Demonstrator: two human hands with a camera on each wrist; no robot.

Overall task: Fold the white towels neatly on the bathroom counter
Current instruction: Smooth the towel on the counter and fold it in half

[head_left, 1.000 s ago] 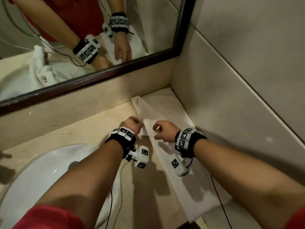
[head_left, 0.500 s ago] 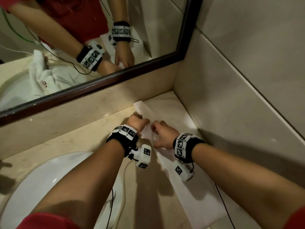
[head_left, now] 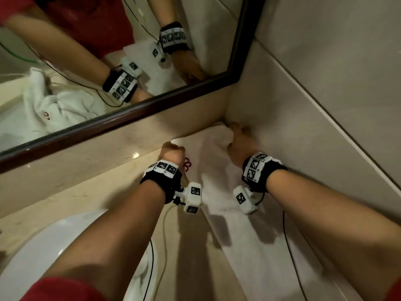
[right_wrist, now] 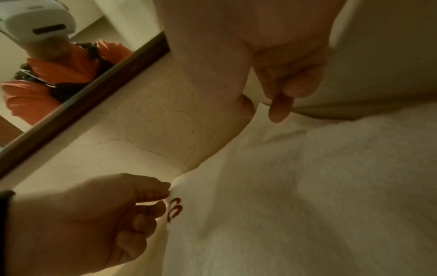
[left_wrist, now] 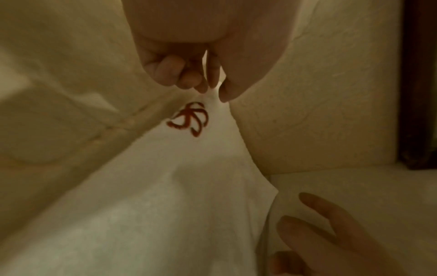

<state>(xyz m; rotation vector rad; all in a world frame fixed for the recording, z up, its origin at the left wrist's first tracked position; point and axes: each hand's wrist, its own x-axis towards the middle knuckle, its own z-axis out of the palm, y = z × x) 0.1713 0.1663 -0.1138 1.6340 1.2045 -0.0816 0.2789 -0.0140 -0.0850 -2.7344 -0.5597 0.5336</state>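
Observation:
A white towel (head_left: 219, 177) with a red embroidered logo (head_left: 188, 165) lies along the counter (head_left: 91, 192) into the right corner. My left hand (head_left: 173, 149) pinches its far left corner just beyond the logo (left_wrist: 189, 119), thumb against fingertips (left_wrist: 214, 93). My right hand (head_left: 237, 135) pinches the far right corner (right_wrist: 262, 109) close to where the walls meet. Between the two hands the towel's far edge is pulled taut, and the cloth (right_wrist: 307, 186) below it lies fairly flat. The near end runs under my right forearm.
A dark-framed mirror (head_left: 134, 114) runs along the back wall and reflects a second, crumpled white towel (head_left: 56, 105). A white basin (head_left: 32, 257) sits at lower left with white cloth (head_left: 141, 279) by its rim. A tiled side wall (head_left: 303, 105) closes the right.
Both hands have moved away from me toward the back wall and spread apart, carrying the towel edge to the far end. The red logo now shows on top.

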